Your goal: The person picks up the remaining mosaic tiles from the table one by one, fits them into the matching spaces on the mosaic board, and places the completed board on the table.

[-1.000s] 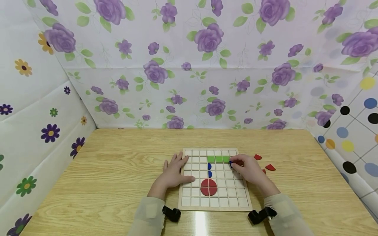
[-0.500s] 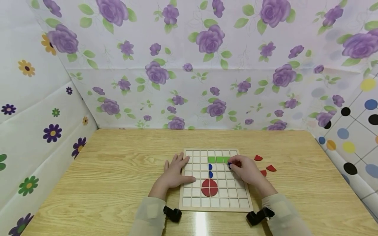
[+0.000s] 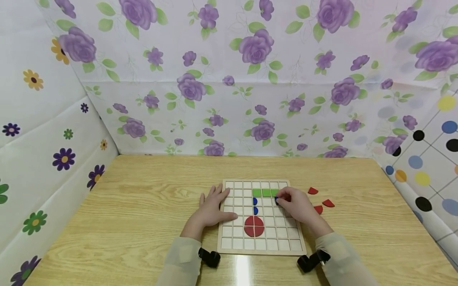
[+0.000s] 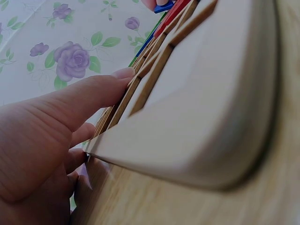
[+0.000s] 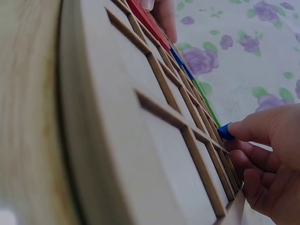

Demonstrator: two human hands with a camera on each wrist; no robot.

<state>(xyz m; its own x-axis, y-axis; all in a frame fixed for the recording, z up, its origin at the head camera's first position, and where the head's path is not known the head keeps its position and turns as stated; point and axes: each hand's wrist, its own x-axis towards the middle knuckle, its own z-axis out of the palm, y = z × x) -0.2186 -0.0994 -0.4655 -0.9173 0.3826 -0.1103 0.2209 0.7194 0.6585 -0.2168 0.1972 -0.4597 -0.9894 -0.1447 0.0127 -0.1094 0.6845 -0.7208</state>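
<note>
A wooden grid board (image 3: 262, 252) lies on the table. My left hand (image 3: 209, 210) rests on its left edge, fingers spread and thumb straight across the cells. At the board's upper right, my right hand (image 3: 297, 203) pinches a small blue piece (image 5: 225, 131) between thumb and fingers, close over the cells below the green row. Its shape is largely hidden by the fingers. Three green squares (image 3: 266, 192) sit in a row on the board. Below their left end are two blue half-circles (image 3: 255, 201), one under the other. Red quarter-circles (image 3: 249, 221) form a full disc lower down.
Three loose red quarter-circle pieces (image 3: 328, 203) lie on the wooden table (image 3: 154, 206) right of the board, beside my right hand. A flowered cloth (image 3: 229, 119) hangs behind the table's far edge.
My right hand has shifted slightly left with the blue piece, uncovering more of the nearest loose red piece. The left hand keeps its place on the board.
</note>
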